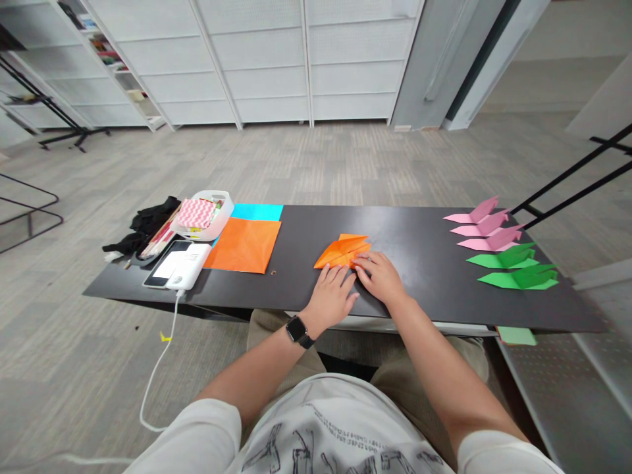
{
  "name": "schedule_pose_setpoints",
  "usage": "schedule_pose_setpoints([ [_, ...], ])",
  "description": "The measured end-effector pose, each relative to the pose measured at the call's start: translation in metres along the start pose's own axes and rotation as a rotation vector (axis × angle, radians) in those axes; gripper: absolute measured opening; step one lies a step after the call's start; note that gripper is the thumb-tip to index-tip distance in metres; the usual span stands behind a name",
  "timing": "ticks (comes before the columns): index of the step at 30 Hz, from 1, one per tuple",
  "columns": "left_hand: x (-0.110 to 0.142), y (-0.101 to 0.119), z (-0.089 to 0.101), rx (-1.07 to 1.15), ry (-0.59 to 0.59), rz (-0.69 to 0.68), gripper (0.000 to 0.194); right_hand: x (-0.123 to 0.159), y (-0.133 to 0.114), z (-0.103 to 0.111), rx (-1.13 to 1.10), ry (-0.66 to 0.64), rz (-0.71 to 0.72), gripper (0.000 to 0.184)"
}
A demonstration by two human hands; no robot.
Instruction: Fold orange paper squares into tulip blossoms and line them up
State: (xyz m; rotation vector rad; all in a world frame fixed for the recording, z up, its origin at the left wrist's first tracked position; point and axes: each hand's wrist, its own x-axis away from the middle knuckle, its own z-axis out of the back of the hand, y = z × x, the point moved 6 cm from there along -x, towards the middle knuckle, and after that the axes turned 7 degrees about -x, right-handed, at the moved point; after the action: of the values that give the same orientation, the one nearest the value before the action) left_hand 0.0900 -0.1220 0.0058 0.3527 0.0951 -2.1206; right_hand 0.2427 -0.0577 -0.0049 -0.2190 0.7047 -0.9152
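A folded piece of orange origami paper (pixel 340 250) lies on the dark table in front of me, its pointed end to the left and layered flaps to the right. My left hand (pixel 330 297), with a watch on its wrist, rests flat at the near edge of the paper, fingers stretched out and thumb apart. At the paper's lower right corner, my right hand (pixel 380 276) has its fingers bent together on a flap. Its fingertips partly cover the folds there.
Flat orange sheets (pixel 247 245) lie over a blue sheet (pixel 259 212) on the left. Beyond are a white basket (pixel 224 214), a phone with a white power bank (pixel 190 266) and black cloth (pixel 153 220). Pink folded birds (pixel 486 230) and green folded birds (pixel 518 278) line the right of the table (pixel 415 230).
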Motion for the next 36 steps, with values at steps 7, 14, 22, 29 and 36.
schedule_pose_setpoints([
  [7,-0.002,0.0,0.004,-0.029,-0.026,0.028,0.047,0.001,0.002,-0.008,0.069,-0.086,-0.028,0.027],
  [14,0.004,-0.014,0.005,-0.029,-0.011,0.129,0.046,0.001,0.003,-0.008,0.067,-0.097,-0.038,0.028],
  [22,0.026,-0.041,0.013,-0.02,0.024,0.183,0.045,0.001,0.002,-0.008,0.071,-0.103,-0.046,0.027],
  [29,0.039,-0.058,0.02,-0.055,0.025,0.208,0.042,0.001,0.002,-0.008,0.081,-0.111,-0.048,0.027],
  [36,0.039,-0.07,0.032,0.047,0.019,0.172,0.039,0.001,-0.006,-0.003,0.093,-0.125,-0.017,0.028],
])
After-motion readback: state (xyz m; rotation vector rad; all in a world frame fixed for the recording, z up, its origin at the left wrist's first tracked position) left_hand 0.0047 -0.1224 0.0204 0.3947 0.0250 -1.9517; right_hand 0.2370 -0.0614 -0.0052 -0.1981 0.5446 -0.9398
